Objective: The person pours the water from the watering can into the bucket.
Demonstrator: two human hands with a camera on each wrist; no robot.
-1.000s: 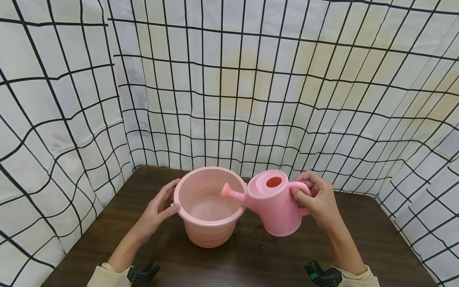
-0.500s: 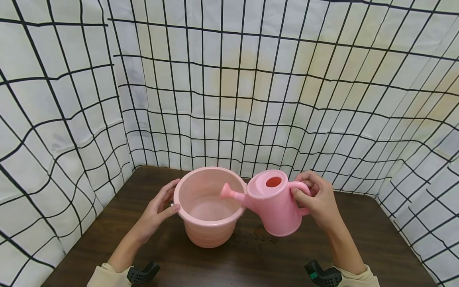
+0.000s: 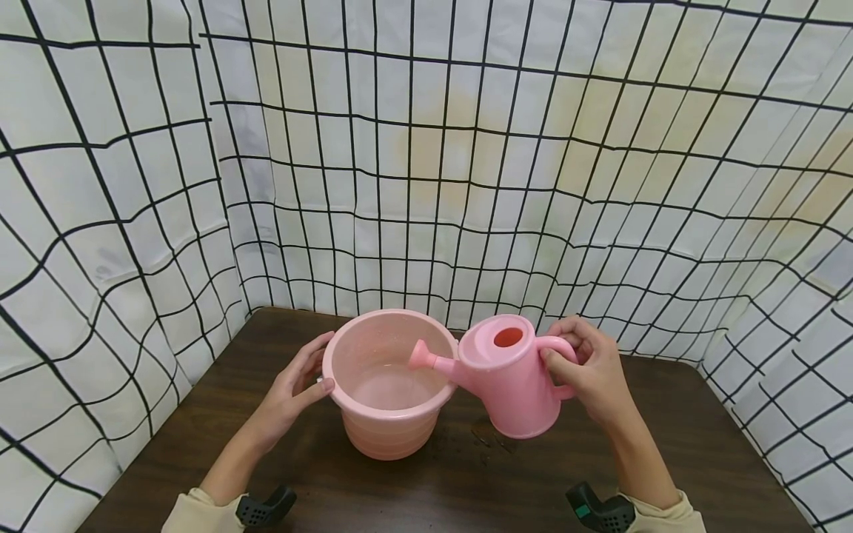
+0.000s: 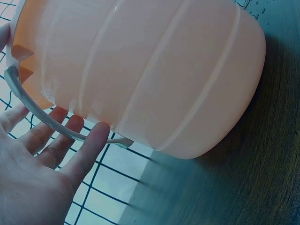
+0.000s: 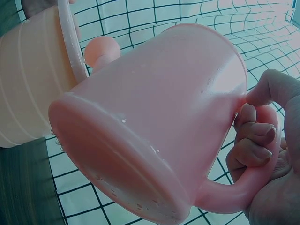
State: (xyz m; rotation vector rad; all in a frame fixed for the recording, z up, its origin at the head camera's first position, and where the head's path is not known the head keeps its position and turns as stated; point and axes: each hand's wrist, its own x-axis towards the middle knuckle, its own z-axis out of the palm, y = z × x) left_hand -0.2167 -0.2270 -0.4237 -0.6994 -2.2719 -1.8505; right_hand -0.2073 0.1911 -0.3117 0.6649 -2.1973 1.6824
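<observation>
A pale pink bucket (image 3: 392, 437) stands on the dark wooden table, with water (image 3: 389, 385) seemingly inside. At its left side is my left hand (image 3: 288, 396): the thumb touches the rim, and the fairly straight, spread fingers rest against the outer wall. The bucket's light bail handle (image 4: 56, 125) passes by these fingers in the left wrist view. My right hand (image 3: 593, 370) grips the loop handle of a pink watering can (image 3: 516, 392), fingers curled through it. The can is held tilted, its spout head (image 3: 421, 355) over the bucket. Droplets cling to its underside (image 5: 126, 187).
A small wet patch (image 3: 489, 435) marks the dark table (image 3: 693, 437) below the can. White walls (image 3: 440, 192) with a black grid surround the table at the back and sides. Each wrist wears a black device (image 3: 266, 507).
Both hands, the bucket and the can stay almost where they were. Inside the bucket the reflections shift slightly.
</observation>
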